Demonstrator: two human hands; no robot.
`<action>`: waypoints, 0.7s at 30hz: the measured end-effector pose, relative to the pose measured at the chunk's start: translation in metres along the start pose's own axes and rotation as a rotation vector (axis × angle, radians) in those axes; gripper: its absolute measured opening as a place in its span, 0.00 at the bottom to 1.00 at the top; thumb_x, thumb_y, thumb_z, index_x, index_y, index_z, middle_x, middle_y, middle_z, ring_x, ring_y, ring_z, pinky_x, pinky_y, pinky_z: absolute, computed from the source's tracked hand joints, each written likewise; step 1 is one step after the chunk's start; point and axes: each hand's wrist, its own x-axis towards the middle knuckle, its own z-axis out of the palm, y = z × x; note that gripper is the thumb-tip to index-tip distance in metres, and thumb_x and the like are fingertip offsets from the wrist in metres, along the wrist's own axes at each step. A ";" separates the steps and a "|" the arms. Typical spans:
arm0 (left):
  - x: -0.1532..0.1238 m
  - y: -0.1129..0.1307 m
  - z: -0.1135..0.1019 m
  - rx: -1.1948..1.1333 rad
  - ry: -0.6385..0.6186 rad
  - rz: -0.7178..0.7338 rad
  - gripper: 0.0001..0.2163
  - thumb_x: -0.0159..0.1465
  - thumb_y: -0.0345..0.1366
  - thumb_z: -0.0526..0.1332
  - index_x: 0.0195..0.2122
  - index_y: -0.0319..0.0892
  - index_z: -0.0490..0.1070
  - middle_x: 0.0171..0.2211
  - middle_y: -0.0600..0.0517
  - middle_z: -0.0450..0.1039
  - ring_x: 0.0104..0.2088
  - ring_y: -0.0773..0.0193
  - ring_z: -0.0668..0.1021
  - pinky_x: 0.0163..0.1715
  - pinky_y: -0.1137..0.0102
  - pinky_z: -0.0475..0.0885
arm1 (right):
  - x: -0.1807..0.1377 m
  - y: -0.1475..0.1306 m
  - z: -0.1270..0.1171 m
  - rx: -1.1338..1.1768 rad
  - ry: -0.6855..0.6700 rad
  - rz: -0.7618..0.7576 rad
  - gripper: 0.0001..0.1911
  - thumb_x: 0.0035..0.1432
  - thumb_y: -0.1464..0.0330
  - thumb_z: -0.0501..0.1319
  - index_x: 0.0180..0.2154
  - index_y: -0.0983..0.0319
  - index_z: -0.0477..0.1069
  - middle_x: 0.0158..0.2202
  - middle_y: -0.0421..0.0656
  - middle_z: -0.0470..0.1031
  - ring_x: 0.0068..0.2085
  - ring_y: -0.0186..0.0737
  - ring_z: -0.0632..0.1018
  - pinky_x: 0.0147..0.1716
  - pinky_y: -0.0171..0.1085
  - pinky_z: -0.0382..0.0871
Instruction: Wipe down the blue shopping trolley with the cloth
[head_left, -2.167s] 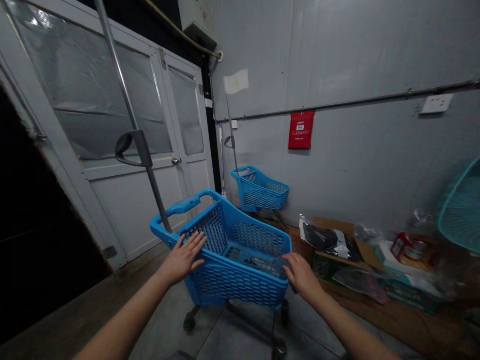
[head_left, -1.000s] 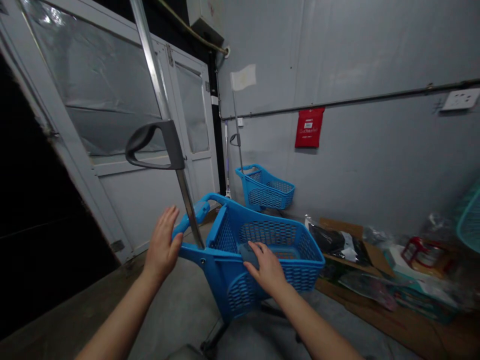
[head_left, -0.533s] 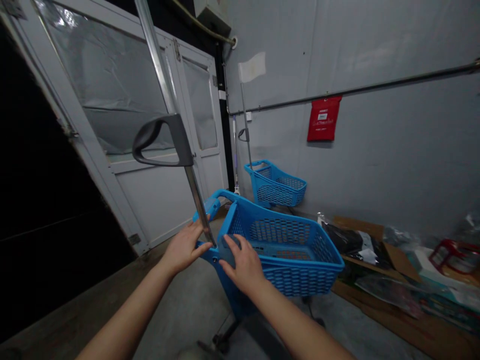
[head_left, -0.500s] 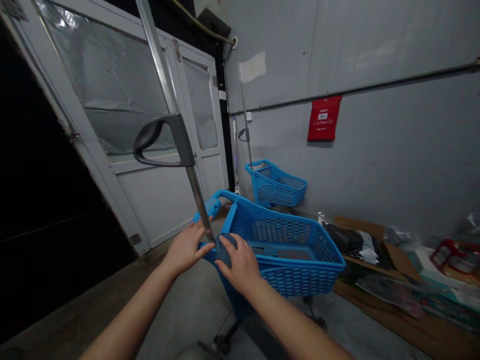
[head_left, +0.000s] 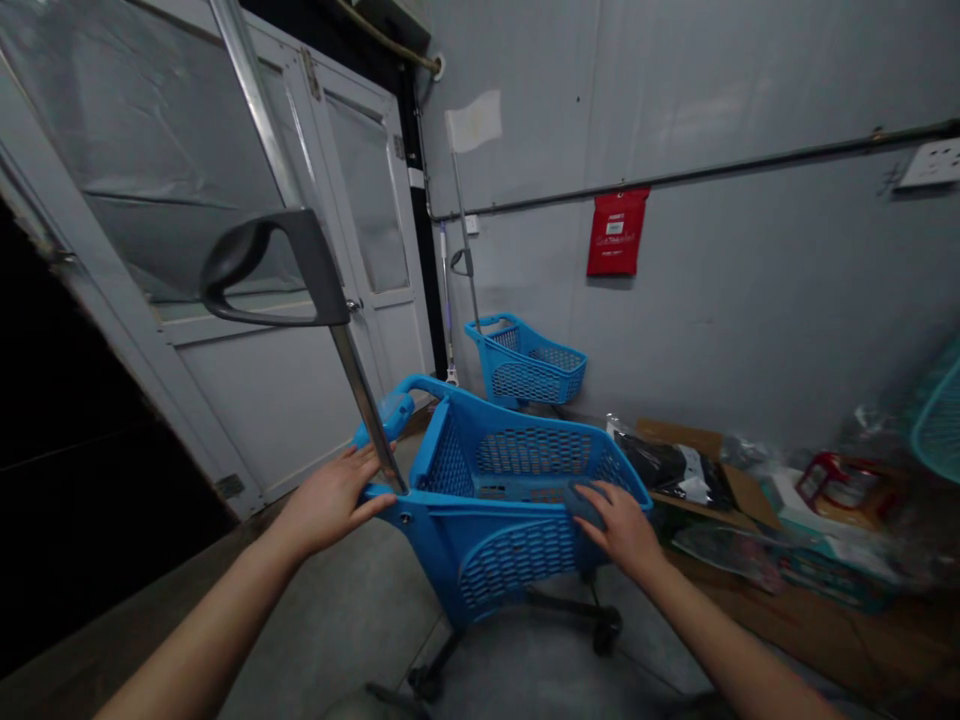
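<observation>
A blue plastic shopping cart (head_left: pixel 495 545) on wheels stands on the grey floor in front of me. A metal pole with a grey handle (head_left: pixel 266 268) rises from its left corner. My left hand (head_left: pixel 330 497) rests on the cart's left rim at the foot of the pole, fingers spread. My right hand (head_left: pixel 619 522) presses a small grey-blue cloth (head_left: pixel 585 500) against the right end of the near rim.
A second blue cart (head_left: pixel 525 362) with a flag pole stands by the back wall. White double doors (head_left: pixel 285 300) are at the left, beside a dark opening. Cardboard, bags and boxes (head_left: pixel 735 520) lie on the floor at the right. A red pouch (head_left: pixel 616 232) hangs on the wall.
My right hand slid the cloth along the rim from the pole's base to the cart's right end. My left hand stayed at the pole. The view shifted slightly.
</observation>
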 end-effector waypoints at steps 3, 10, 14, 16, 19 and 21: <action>0.005 0.004 -0.009 -0.055 -0.068 0.126 0.28 0.63 0.56 0.54 0.60 0.46 0.62 0.61 0.46 0.64 0.59 0.53 0.69 0.61 0.58 0.61 | -0.013 0.054 -0.011 -0.044 0.057 0.074 0.23 0.61 0.54 0.56 0.51 0.61 0.71 0.48 0.52 0.73 0.50 0.52 0.73 0.52 0.50 0.66; 0.015 0.035 -0.008 -0.105 0.001 0.153 0.28 0.62 0.57 0.56 0.56 0.45 0.65 0.56 0.46 0.71 0.54 0.52 0.74 0.61 0.54 0.60 | 0.004 0.057 -0.001 -0.039 0.222 0.380 0.25 0.65 0.53 0.48 0.43 0.66 0.73 0.44 0.54 0.73 0.46 0.52 0.73 0.50 0.50 0.67; 0.017 0.047 0.002 -0.088 0.096 0.108 0.29 0.62 0.57 0.54 0.58 0.42 0.64 0.55 0.44 0.72 0.54 0.51 0.74 0.60 0.55 0.63 | 0.031 -0.036 0.011 0.075 0.149 0.265 0.19 0.64 0.57 0.53 0.47 0.62 0.72 0.48 0.51 0.72 0.50 0.51 0.71 0.52 0.49 0.66; 0.018 0.052 0.005 -0.086 0.100 0.091 0.31 0.62 0.58 0.54 0.59 0.41 0.62 0.55 0.43 0.72 0.54 0.51 0.75 0.60 0.54 0.63 | 0.042 -0.094 0.015 0.166 0.174 0.235 0.18 0.64 0.59 0.55 0.51 0.60 0.70 0.51 0.50 0.69 0.53 0.50 0.70 0.54 0.49 0.65; 0.019 0.061 0.008 -0.082 0.103 0.065 0.32 0.62 0.58 0.54 0.59 0.40 0.63 0.55 0.41 0.72 0.54 0.50 0.74 0.59 0.53 0.64 | 0.055 -0.162 0.017 0.303 0.212 0.165 0.19 0.64 0.61 0.55 0.55 0.58 0.66 0.54 0.50 0.66 0.55 0.48 0.67 0.55 0.49 0.64; 0.018 0.067 0.008 -0.073 0.114 0.042 0.32 0.62 0.59 0.53 0.59 0.39 0.63 0.54 0.39 0.72 0.54 0.50 0.74 0.58 0.52 0.65 | 0.059 -0.182 0.018 0.356 0.235 0.098 0.19 0.65 0.62 0.55 0.56 0.57 0.64 0.55 0.49 0.65 0.56 0.48 0.67 0.56 0.49 0.64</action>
